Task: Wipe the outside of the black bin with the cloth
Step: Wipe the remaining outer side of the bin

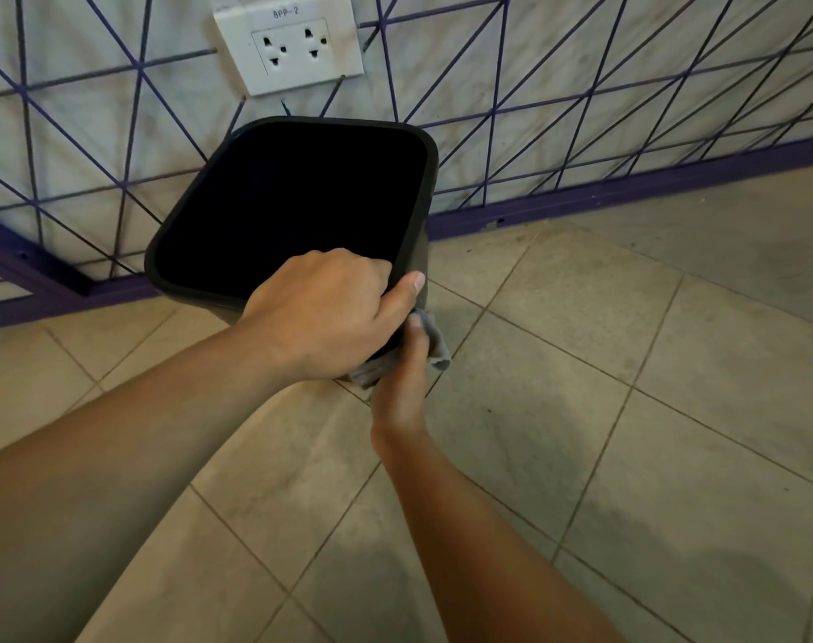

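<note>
Standing by wall (580,62) under socket (289,46): black bin (413,146).

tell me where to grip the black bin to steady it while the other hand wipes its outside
Grip the black plastic bin at its near rim, from above, fingers inside and thumb outside, as the left hand does. The open, thin rolled rim faces you and leaves the outer wall free for the right hand pressing the grey cloth.

Soft, even, moderately bright light, no glare. Faint diffuse shadows across the beige tiled floor (627,457), darkest at lower right. Pitch-dark, detail-free interior of the black plastic bin (297,206). Wide-angle bending of straight lines near edges. Slight softness throughout.
</note>
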Action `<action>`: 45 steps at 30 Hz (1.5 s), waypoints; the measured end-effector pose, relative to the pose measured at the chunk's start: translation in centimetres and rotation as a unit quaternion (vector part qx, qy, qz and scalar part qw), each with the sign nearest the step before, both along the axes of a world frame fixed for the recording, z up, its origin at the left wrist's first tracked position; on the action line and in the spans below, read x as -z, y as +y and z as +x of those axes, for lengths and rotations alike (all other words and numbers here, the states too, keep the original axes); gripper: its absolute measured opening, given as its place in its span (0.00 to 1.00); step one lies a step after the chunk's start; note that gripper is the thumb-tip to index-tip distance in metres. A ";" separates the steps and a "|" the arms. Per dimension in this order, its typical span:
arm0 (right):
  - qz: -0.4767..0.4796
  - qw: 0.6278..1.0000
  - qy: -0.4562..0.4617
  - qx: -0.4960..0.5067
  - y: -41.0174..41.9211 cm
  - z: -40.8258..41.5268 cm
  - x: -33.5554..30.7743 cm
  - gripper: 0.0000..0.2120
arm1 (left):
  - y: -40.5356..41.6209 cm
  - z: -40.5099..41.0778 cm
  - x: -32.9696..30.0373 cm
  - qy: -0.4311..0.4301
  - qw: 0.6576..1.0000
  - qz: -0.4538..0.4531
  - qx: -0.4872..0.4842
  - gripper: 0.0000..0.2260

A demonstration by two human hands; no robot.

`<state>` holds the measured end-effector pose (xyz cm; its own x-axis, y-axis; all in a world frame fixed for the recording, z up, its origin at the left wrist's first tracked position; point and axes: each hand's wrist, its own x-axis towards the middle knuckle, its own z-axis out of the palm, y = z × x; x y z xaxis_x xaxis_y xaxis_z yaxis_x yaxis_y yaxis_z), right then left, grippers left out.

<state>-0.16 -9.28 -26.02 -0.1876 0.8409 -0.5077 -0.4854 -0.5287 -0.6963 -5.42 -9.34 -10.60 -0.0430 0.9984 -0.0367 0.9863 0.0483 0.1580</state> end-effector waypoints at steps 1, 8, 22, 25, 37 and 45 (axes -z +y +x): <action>0.010 1.000 0.023 0.005 0.0 0.1 -0.2 0.35 | 0.0 0.0 0.0 -0.005 1.000 -0.001 -0.002 0.25; -0.096 0.990 0.096 0.022 2.6 1.0 -2.1 0.29 | -0.1 0.1 -0.1 -0.003 1.000 0.003 -0.007 0.25; 0.023 0.998 0.056 0.025 -2.9 -0.1 -4.3 0.48 | 0.1 -0.2 0.0 -0.021 1.000 0.011 0.011 0.25; -0.032 0.997 0.062 0.043 -1.2 -1.1 -4.4 0.47 | 0.0 -0.3 0.1 -0.024 1.000 0.005 0.005 0.24; 0.149 0.982 -0.082 0.087 -2.1 -2.3 -4.9 0.37 | 0.1 -0.6 0.3 -0.060 0.998 -0.002 0.008 0.25; 0.259 0.953 -0.129 0.088 -2.7 -1.4 -4.8 0.21 | 0.3 -0.6 0.1 -0.076 0.997 0.016 -0.015 0.26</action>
